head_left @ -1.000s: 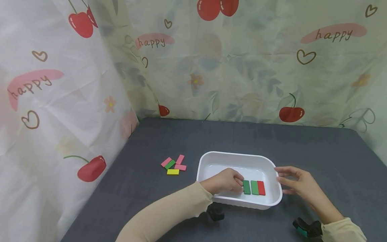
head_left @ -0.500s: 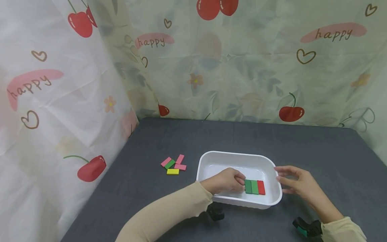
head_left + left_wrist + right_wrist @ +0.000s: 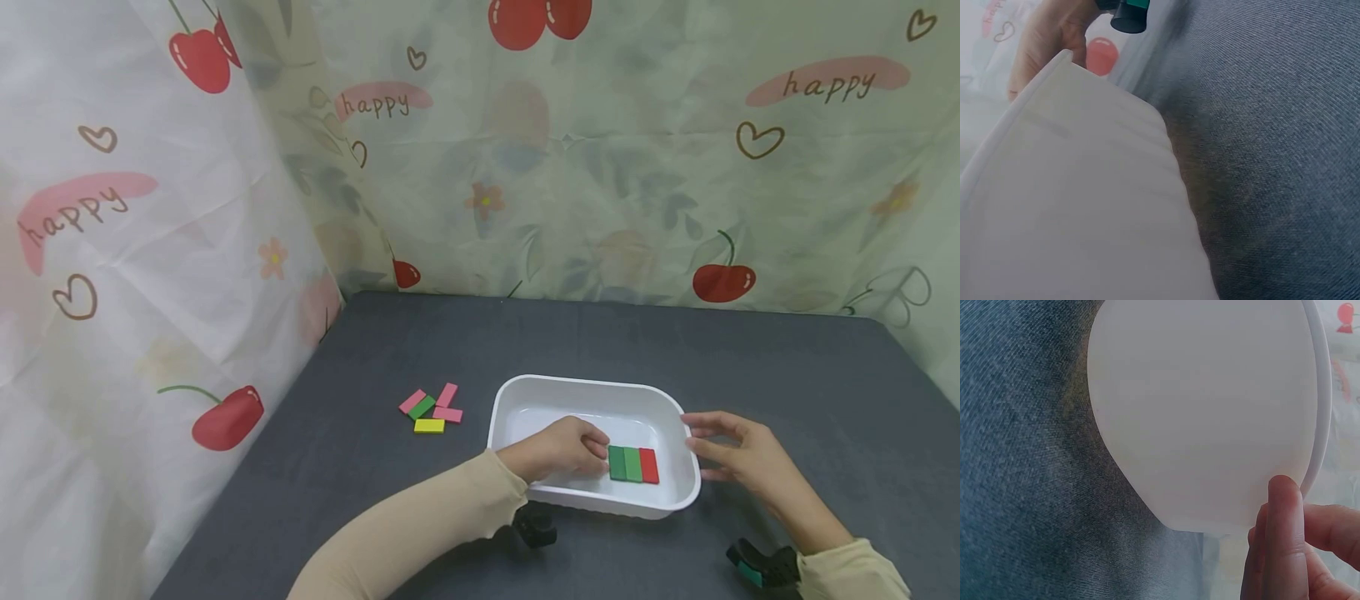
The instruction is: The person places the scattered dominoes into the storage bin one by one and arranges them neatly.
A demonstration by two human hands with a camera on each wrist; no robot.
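I see three blocks [image 3: 633, 464] flat in the tray [image 3: 592, 387]. Left hand [image 3: 558, 448], fingers curled, touches the green end block; right hand [image 3: 738, 454], relaxed, touches the rim. Blocks look light, rigid, smooth; I'd pinch their long edges.

Left hand [image 3: 558, 450]: knuckles up, fingers curled downward, fingertips pointing right, forearm in a beige sleeve [image 3: 420, 533] running diagonally from lower left. Right hand [image 3: 738, 458]: fingers loosely extended and spread toward the left, thumb apart from them, holding nothing; beige cuff visible at the wrist.
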